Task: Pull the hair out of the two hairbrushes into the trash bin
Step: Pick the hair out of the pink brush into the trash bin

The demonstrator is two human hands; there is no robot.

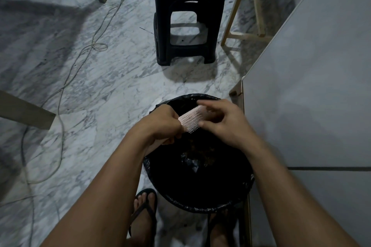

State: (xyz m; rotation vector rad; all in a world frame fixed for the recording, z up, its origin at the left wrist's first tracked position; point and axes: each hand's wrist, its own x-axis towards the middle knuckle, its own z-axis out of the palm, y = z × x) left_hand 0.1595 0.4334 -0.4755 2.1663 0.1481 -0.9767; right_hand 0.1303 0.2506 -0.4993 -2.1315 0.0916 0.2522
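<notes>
My left hand (160,124) is closed around the handle of a pale pink hairbrush (190,119), holding it over the trash bin (196,204), which is lined with a black bag. The bristles point down and toward me. My right hand (222,122) is at the brush head with its fingers spread and blurred, touching the bristles. I cannot make out any hair in those fingers. Dark clumps lie inside the bin below. Only one hairbrush is in view.
A black plastic stool (186,16) stands on the marble floor beyond the bin. A grey table top (313,86) runs along the right, close to the bin. Cables (94,46) trail across the floor at left. Wooden furniture legs (232,24) stand nearby. My sandalled foot (144,210) is beside the bin.
</notes>
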